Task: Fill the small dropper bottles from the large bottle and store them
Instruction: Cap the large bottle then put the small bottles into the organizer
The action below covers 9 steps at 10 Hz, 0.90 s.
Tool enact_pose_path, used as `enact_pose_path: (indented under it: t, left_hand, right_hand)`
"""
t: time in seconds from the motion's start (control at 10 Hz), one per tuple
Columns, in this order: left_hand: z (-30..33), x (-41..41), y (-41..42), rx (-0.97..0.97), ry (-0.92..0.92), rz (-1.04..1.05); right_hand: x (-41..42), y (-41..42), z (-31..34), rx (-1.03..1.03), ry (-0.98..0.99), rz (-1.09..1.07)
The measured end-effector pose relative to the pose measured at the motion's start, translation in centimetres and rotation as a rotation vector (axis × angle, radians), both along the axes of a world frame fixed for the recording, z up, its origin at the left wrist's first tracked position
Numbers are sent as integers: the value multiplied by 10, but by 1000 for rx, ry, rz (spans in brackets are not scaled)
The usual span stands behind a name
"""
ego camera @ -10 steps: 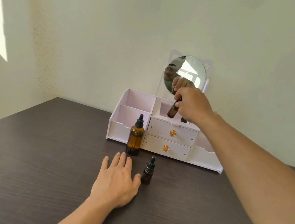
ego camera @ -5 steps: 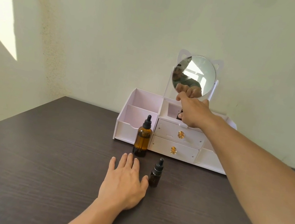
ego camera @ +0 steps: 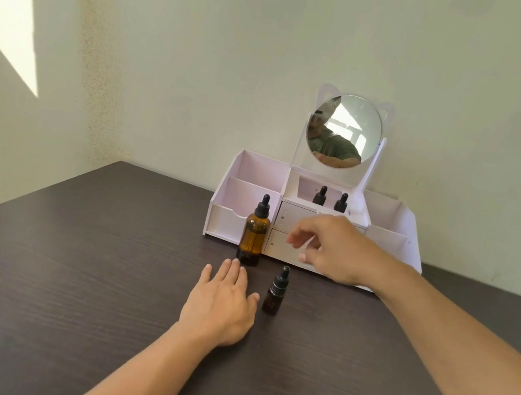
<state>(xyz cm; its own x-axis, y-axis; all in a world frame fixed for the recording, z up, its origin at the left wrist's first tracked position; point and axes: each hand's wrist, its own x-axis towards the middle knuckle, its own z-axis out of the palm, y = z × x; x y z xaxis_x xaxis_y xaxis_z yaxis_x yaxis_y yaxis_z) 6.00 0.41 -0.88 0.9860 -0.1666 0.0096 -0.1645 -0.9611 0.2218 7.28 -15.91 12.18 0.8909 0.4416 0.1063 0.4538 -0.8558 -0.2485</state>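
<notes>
So two small dropper bottles (ego camera: 321,195) sit stored in the organizer's (ego camera: 391,234) top compartment, one small bottle (ego camera: 275,292) waits on the table (ego camera: 65,267) beside the large bottle (ego camera: 255,233); right hand (ego camera: 333,248) empty, fingers loosely apart, left hand (ego camera: 221,305) flat.

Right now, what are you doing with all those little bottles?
A person is putting small dropper bottles away in a white organizer with a mirror. Two small bottles already stand in its top middle compartment. The right hand hangs empty in front of the drawers, fingers loosely open. The left hand lies flat on the dark table, beside the last small bottle. The large amber bottle stands capped in front of the organizer.
</notes>
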Motion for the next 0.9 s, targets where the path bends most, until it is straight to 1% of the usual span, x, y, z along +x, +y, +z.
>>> enact_pose_path:
  t: [0.1, 0.2, 0.3, 0.5, 0.6, 0.7, 0.8, 0.9]
  left_hand:
    - [7, 6, 8, 34, 49, -52]
    - [6, 5, 16, 14, 33, -90]
    - [0, 0, 17, -16, -54, -71]
    - [-3, 2, 15, -18, -63, -63]
    - [-4, 2, 16, -15, -55, -66]
    - [-3, 2, 16, -18, -46, -69]
    - [-3, 2, 16, -12, -48, -70]
    - [-2, 1, 15, -13, -48, -69]
  right_hand:
    - [-11, 1, -11, -9, 64, 13]
    - [-15, 3, -20, -15, 94, 21]
    - [-16, 7, -28, -32, 82, 23]
    - [-14, 13, -36, -67, -7, 20]
    - [-5, 9, -15, -1, -87, -35]
    - [12, 3, 18, 103, -271, -96]
    - [34, 0, 45, 153, -466, -189]
    - [56, 3, 57, 132, -567, -248]
